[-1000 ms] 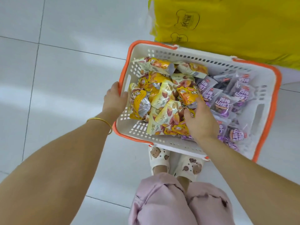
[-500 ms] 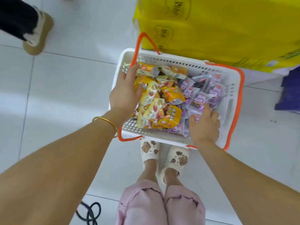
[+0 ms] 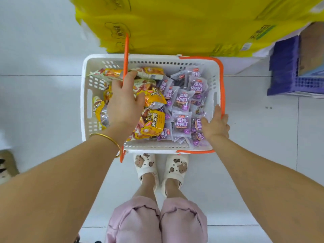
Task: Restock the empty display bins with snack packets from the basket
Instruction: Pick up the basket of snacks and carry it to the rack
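White basket [image 3: 84, 109] w/ orange handles [image 3: 222, 85]; yellow-orange pkts [image 3: 154, 123], purple pkts [image 3: 182, 123]; pink trousers [image 3: 140, 221].

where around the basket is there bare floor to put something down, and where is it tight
Bare tiled floor lies left of the basket, and a narrower patch sits between its right side and the purple crate. Behind it the yellow packs crowd close; in front stand the person's feet.

Raised handle [image 3: 125, 55] bars basket [image 3: 150, 58] left; right clear
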{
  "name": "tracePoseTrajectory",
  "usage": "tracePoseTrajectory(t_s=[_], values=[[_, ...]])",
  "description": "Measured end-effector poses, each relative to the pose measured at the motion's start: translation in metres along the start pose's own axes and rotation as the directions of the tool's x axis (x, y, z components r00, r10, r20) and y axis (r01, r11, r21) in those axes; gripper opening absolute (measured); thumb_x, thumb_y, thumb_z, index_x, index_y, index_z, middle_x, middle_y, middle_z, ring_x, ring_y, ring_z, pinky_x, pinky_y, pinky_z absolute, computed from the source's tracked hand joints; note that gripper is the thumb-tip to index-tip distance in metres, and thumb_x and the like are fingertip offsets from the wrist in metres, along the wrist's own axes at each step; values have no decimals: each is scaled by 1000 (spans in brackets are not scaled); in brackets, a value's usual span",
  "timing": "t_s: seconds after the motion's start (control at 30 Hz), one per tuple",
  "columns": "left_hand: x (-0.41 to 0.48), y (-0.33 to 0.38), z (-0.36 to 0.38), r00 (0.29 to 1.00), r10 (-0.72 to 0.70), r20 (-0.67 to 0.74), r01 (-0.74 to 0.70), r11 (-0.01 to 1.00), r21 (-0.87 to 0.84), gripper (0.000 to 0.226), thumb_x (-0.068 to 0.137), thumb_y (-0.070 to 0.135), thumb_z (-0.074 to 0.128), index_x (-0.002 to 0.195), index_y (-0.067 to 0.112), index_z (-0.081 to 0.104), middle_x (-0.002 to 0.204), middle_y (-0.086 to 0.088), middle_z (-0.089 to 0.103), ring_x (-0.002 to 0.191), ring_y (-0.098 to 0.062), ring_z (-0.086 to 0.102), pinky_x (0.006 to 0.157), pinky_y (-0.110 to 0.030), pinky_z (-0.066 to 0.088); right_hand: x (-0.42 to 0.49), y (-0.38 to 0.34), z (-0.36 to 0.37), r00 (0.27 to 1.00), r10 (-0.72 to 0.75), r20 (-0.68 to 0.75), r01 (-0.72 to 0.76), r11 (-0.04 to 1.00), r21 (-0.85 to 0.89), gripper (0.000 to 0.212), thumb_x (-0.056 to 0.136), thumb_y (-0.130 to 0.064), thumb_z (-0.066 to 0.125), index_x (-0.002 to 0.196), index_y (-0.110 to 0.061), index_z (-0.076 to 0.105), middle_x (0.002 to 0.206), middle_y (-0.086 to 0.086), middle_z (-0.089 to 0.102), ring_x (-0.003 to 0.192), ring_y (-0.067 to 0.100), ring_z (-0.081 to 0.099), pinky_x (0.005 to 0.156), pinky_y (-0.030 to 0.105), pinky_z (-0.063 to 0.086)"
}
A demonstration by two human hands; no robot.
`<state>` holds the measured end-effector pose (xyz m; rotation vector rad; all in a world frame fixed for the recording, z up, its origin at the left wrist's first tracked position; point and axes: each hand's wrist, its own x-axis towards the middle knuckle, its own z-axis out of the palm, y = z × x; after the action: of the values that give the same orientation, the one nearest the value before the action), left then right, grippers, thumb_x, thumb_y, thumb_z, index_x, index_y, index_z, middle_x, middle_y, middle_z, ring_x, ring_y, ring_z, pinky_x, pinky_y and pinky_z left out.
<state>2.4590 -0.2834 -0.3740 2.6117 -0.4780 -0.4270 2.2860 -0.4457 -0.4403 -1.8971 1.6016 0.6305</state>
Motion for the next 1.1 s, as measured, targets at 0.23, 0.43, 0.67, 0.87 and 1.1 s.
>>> tracePoseTrajectory(t_s=[0.23, 0.43, 0.67, 0.87, 1.1], values=[[0, 2, -7, 999, 14, 52, -13, 1000, -12, 54, 89, 23, 58, 138, 31, 37, 122, -9, 46, 83, -25, 55, 59, -31, 42, 2, 13, -29, 996, -85, -30, 85, 996, 0, 70, 92, -46, 50, 149, -39, 10, 138, 17, 40, 122, 40, 39, 98, 46, 36], [-1, 1, -20, 994, -42, 97, 60, 979, -195, 76, 86, 19, 63, 146, 28, 17, 109, 0, 52, 80, -12, 50, 56, -23, 41, -37, -22, -42, 888, -392, -241, 451, 847, 282, 76, 92, -22, 54, 150, -35, 7, 109, 0, 44, 72, 6, 51, 69, 33, 45], [5, -5, -40, 957, -195, 214, 262, 897, -356, 75, 86, 16, 63, 146, 30, 20, 73, 3, 46, 60, -9, 51, 55, -28, 47, -89, -88, -14, 910, -369, -190, 410, 731, 545, 75, 93, -21, 55, 150, -34, 7, 70, -7, 50, 59, 10, 51, 53, 21, 43], [13, -14, -42, 917, -249, 312, 368, 830, -420, 51, 84, 18, 67, 128, 24, 42, 67, 1, 44, 56, -12, 44, 55, -30, 43, -86, -108, 3, 942, -332, -38, 276, 711, 647, 21, 95, -25, 52, 115, -20, 51, 75, 10, 57, 64, 20, 56, 63, 37, 49], [13, -20, -48, 888, -260, 380, 436, 739, -514, 35, 85, 19, 65, 114, 27, 47, 68, 0, 43, 56, -13, 41, 53, -25, 42, -93, -113, 1, 947, -295, -127, 313, 753, 579, 13, 99, -27, 44, 96, -15, 48, 70, -11, 46, 62, 5, 44, 66, 29, 37]])
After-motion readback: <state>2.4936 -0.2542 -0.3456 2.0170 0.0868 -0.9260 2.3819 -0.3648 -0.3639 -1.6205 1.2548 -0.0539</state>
